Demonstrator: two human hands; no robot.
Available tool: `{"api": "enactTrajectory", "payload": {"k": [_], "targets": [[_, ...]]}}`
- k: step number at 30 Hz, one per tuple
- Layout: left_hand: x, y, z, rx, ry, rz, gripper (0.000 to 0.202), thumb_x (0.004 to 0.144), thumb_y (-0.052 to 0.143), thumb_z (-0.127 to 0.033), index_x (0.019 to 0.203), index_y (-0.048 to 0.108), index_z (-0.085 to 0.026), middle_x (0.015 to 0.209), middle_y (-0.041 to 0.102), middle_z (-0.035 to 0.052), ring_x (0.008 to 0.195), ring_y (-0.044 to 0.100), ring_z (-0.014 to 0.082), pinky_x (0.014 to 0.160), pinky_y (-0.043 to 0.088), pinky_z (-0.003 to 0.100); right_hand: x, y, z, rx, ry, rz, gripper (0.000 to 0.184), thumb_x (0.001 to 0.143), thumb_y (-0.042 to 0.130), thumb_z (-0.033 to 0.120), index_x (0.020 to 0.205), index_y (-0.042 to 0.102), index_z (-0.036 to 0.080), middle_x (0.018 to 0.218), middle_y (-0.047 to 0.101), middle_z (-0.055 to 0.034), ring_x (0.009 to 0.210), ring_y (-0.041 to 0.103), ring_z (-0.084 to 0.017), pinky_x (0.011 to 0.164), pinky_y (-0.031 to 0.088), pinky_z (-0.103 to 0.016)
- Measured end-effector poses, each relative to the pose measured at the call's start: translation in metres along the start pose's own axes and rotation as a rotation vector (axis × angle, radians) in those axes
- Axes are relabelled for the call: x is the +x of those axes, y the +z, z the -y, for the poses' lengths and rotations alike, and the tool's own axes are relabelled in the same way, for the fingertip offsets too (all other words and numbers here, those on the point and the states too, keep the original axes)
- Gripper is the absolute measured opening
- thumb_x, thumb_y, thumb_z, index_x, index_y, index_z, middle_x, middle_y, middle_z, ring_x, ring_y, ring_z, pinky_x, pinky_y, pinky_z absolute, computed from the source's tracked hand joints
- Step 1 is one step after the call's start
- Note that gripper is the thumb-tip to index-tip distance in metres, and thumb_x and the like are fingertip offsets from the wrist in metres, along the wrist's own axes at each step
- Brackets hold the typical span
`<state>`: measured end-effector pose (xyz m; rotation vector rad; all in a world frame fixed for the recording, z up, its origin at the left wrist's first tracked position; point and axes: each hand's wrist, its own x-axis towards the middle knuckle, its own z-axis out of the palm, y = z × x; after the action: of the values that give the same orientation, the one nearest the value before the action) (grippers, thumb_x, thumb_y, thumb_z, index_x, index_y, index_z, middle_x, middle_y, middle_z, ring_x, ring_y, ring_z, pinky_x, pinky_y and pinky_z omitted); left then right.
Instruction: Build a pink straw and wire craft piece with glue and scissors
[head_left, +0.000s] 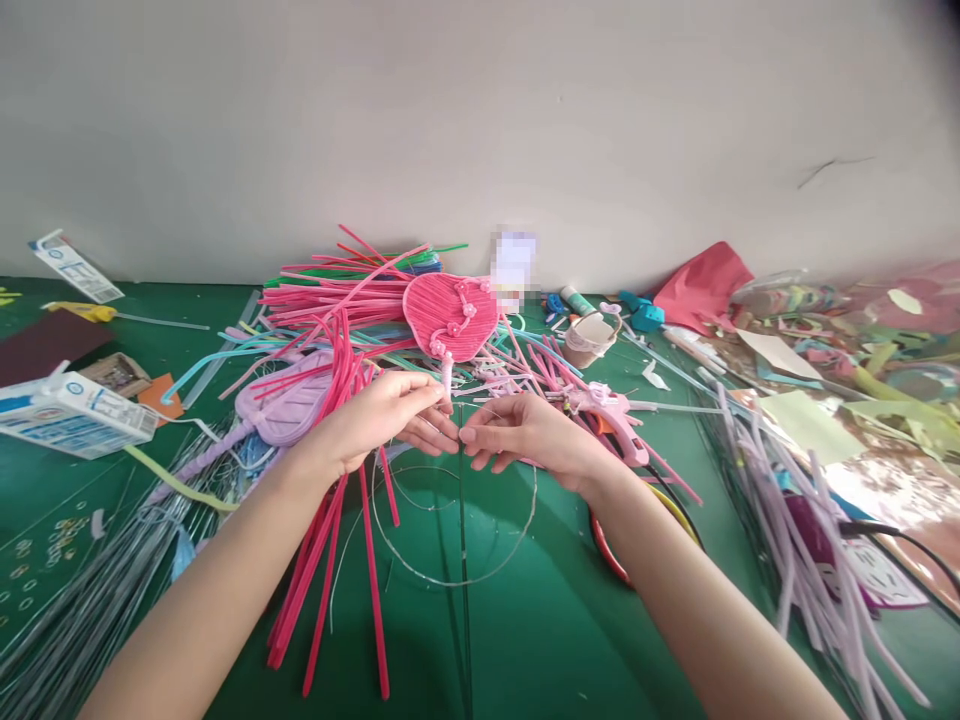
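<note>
A thin silvery wire (465, 583), bent into a round loop, hangs below my two hands over the green table. My left hand (405, 412) has thumb and fingers closed on one end of it. From the other side my right hand (517, 432) pinches the wire, its fingertips almost meeting those of the left. Just behind the hands lies a pink heart-like fan (442, 312) with small flowers and a pale handle partly hidden by my left fingers. Deep pink pipe cleaners (330, 590) stretch under my left forearm.
A lilac fan (289, 405) and a bundle of grey wires (112, 570) lie left, near a carton (71, 415). To the right are a pink glue gun (619, 420), a small basket (589, 340), tape rolls (611, 550), lilac pipe cleaners (795, 540) and a purple power strip (817, 550).
</note>
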<state>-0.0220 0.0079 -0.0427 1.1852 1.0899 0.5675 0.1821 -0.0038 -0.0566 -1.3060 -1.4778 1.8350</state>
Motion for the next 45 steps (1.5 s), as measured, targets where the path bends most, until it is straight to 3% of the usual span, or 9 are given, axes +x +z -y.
{"api": "enactTrajectory", "payload": {"k": [6,11,18,28,34,41,45], "targets": [[0.0,0.0,-0.001,0.001,0.013,-0.005,0.033,0.083,0.068,-0.046,0.08,0.061,-0.014,0.074,0.075,0.0078,0.067,0.074,0.0192,0.062,0.059,0.028,0.002,0.009,0.005,-0.075,0.017,-0.075,0.03,0.066,0.084,0.036,0.069,0.064,0.015,0.063,0.07,-0.0007,0.057,0.064,-0.009,0.053,0.049,-0.018],[-0.001,-0.001,-0.002,0.058,0.029,-0.01,0.034,0.072,0.08,-0.042,0.083,0.063,-0.015,0.074,0.074,0.0046,0.067,0.073,0.0175,0.062,0.058,0.026,0.003,0.011,0.006,-0.061,0.003,-0.055,0.033,0.062,0.087,0.039,0.065,0.065,0.015,0.06,0.069,-0.0006,0.055,0.063,-0.009,0.054,0.049,-0.019],[-0.001,-0.002,-0.002,0.109,0.091,0.006,0.031,0.079,0.073,-0.044,0.082,0.062,-0.016,0.075,0.069,0.0022,0.07,0.07,0.0166,0.063,0.056,0.027,0.003,0.008,0.006,-0.045,-0.029,-0.025,0.032,0.063,0.086,0.041,0.071,0.07,0.014,0.064,0.071,-0.0017,0.059,0.065,-0.01,0.058,0.05,-0.02],[-0.002,-0.006,-0.005,0.111,0.043,0.013,0.048,0.076,0.069,-0.061,0.088,0.062,-0.015,0.086,0.07,0.0058,0.077,0.071,0.0192,0.062,0.054,0.026,0.002,0.0,0.012,-0.102,-0.037,0.015,0.029,0.066,0.084,0.039,0.07,0.067,0.016,0.063,0.069,-0.0003,0.06,0.065,-0.01,0.056,0.05,-0.019],[-0.003,-0.005,-0.005,0.149,0.059,-0.009,0.04,0.076,0.072,-0.053,0.089,0.064,-0.016,0.086,0.07,0.0049,0.079,0.071,0.019,0.065,0.054,0.027,0.001,-0.003,0.012,-0.11,-0.044,0.033,0.031,0.067,0.082,0.042,0.069,0.066,0.016,0.066,0.07,-0.0009,0.062,0.067,-0.011,0.055,0.051,-0.02],[-0.004,0.002,-0.005,0.195,0.128,-0.059,0.028,0.077,0.073,-0.041,0.081,0.063,-0.016,0.067,0.062,-0.001,0.052,0.057,0.0098,0.047,0.048,0.022,0.001,0.0,0.013,-0.119,-0.041,0.025,0.03,0.067,0.083,0.041,0.069,0.066,0.016,0.063,0.069,0.0,0.058,0.065,-0.009,0.055,0.05,-0.019],[-0.004,0.005,-0.004,0.185,0.156,-0.089,0.021,0.08,0.071,-0.036,0.08,0.062,-0.016,0.066,0.06,-0.0023,0.046,0.054,0.0077,0.043,0.047,0.02,0.002,0.001,0.012,-0.111,-0.037,0.022,0.031,0.067,0.083,0.041,0.069,0.066,0.015,0.064,0.07,-0.0005,0.06,0.066,-0.01,0.055,0.05,-0.018]]}}
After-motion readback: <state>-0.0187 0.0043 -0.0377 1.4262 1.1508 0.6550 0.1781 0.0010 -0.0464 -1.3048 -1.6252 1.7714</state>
